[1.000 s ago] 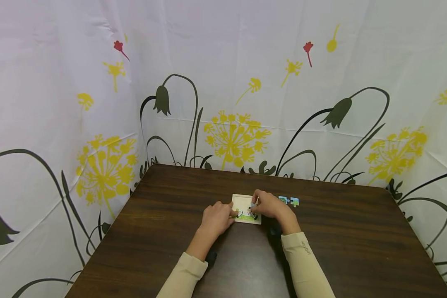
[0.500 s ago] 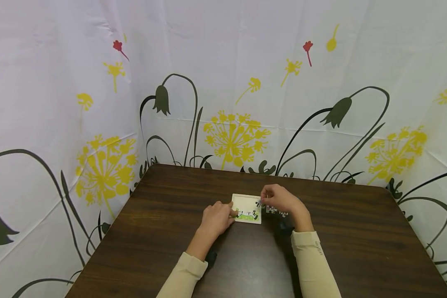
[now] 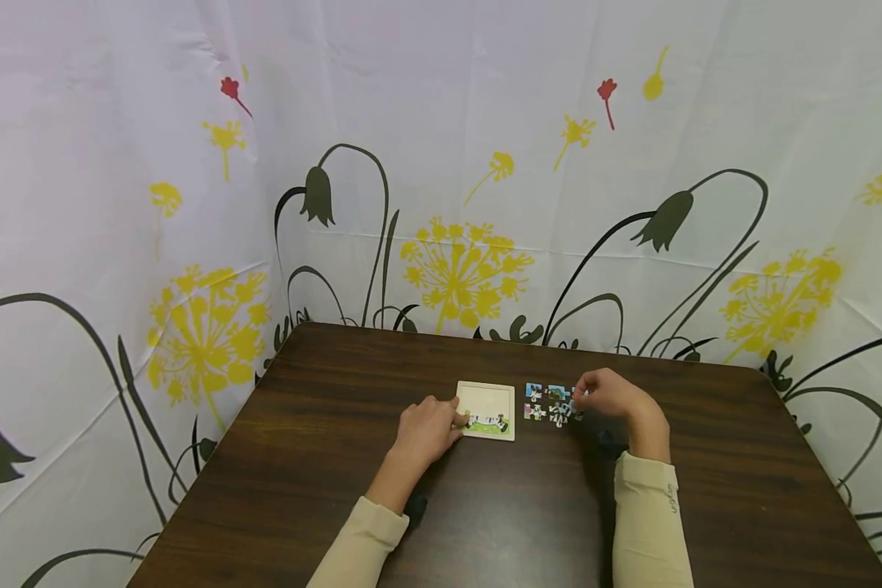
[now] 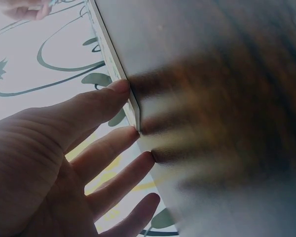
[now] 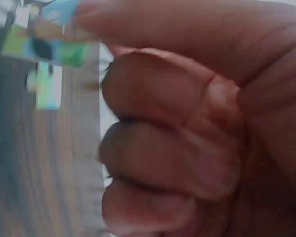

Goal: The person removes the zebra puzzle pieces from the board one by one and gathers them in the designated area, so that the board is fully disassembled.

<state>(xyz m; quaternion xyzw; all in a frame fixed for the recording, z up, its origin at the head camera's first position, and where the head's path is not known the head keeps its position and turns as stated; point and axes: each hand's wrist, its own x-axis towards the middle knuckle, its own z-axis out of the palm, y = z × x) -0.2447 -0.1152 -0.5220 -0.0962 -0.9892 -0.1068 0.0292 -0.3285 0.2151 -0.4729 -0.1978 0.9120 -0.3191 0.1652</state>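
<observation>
Right hand over the loose pieces; left hand at the puzzle tray.
Your left hand (image 3: 426, 429) has its fingers spread, thumb on the left edge of the pale puzzle tray (image 3: 488, 400), which lies flat on the dark table (image 3: 353, 457), green-and-white picture section along its near side. Your right hand (image 3: 619, 400) has thumb and forefinger pinching a bluish puzzle piece (image 5: 63, 12), blurred, other fingers curled, above the right end of the loose pieces (image 3: 557, 394), which lie right of the tray.
</observation>
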